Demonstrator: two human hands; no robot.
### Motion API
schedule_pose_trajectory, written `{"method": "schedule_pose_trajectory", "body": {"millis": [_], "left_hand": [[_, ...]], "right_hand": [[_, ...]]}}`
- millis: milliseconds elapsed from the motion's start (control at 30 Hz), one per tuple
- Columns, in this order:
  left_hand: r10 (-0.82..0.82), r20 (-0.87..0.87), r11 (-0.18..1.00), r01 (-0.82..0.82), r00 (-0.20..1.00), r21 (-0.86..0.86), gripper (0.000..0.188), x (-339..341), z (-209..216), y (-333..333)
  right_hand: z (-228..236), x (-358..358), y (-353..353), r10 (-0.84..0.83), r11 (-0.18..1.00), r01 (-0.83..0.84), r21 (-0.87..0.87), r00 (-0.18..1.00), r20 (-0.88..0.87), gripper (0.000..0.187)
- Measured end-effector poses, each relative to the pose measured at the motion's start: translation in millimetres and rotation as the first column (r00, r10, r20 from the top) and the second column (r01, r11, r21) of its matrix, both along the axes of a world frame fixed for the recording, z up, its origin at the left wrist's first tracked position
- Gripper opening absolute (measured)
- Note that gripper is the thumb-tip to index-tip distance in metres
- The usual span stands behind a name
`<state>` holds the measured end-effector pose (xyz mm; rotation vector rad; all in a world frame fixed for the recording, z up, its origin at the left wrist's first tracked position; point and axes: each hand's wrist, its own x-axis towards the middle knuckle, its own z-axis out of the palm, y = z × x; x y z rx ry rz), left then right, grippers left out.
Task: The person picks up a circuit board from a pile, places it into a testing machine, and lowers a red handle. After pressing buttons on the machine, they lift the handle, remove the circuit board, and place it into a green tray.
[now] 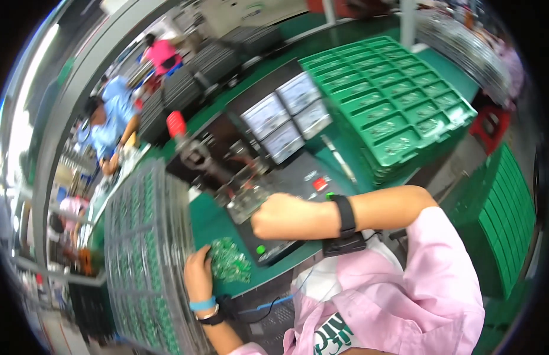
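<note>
Green circuit boards [230, 260]: loose heap on bench, beside left hand [197, 269]

Progress: judged under way, not complete. On the right, a stack of green trays [432, 139] carries small parts in its compartments. On the left, a stack of clear trays [182, 236] holds many more boards; whether these are finished or waiting cannot be determined. A press fixture [194, 154] stands at the centre of the bench [204, 222]. The loose heap lies between the clear trays and the fixture's dark base, so some handling appears to be left.

Hands: the right hand [283, 216] is at the near side of the fixture, curled, its back to the view; its fingers are hidden, and what they pinch, if anything, cannot be told. The left hand is at the heap's left edge, fingers bent toward the boards; a pinch cannot be confirmed.

Materials: green trays are rigid moulded plastic with rectangular pockets; clear trays are translucent and stacked flush. Bench surface is smooth and green. The fixture is largely metallic, with a bulbous red handle [176, 124]. Boards are thin, small and irregularly overlapped. Smaller items: a slender pale tool [339, 158], a squarish red piece [320, 184] and a round green button [261, 249].
</note>
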<state>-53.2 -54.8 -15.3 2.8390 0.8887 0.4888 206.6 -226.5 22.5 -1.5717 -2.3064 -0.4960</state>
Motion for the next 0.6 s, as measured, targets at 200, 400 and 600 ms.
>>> {"method": "schedule_pose_trajectory", "body": {"millis": [200,400,600], "left_hand": [[-0.123,-0.051,0.991,0.125,0.991,0.048,0.027,5,3,0],[-0.059,0.089,0.998,0.055,0.994,0.038,0.025,16,9,-12],[-0.36,0.268,0.928,0.313,0.894,0.202,0.033,60,38,-67]], "right_hand": [[-11,3,3,-0.026,0.993,0.023,0.116,0.999,0.021,0.007],[23,49,-83,-0.112,0.967,0.16,0.199,0.966,-0.234,0.018],[15,161,-253,-0.709,0.432,0.868,0.245,0.495,-0.502,0.016]]}}
